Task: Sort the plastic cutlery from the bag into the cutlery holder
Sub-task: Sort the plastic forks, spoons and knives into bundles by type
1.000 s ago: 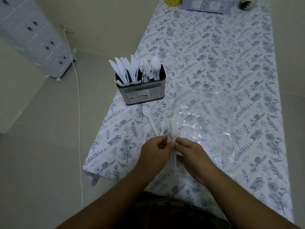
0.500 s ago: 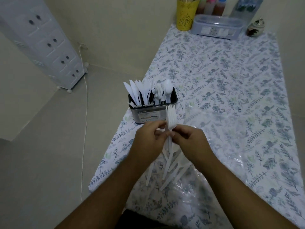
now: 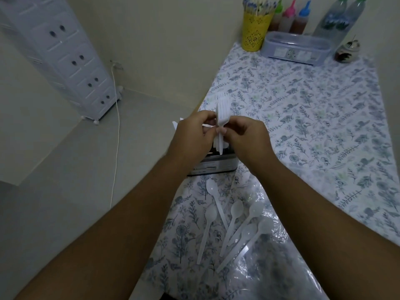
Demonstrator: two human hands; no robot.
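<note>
A small stack of white plastic forks [image 3: 221,114] is pinched upright between the left hand [image 3: 195,135] and right hand [image 3: 246,135], directly above the largely hidden cutlery holder [image 3: 213,165]; if loosened unevenly, the thin handles may fan out and miss their compartment.

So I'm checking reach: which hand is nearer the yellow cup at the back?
Right. The right hand sits on the yellow cup's side of the forks; the left hand sits farther left.
</note>
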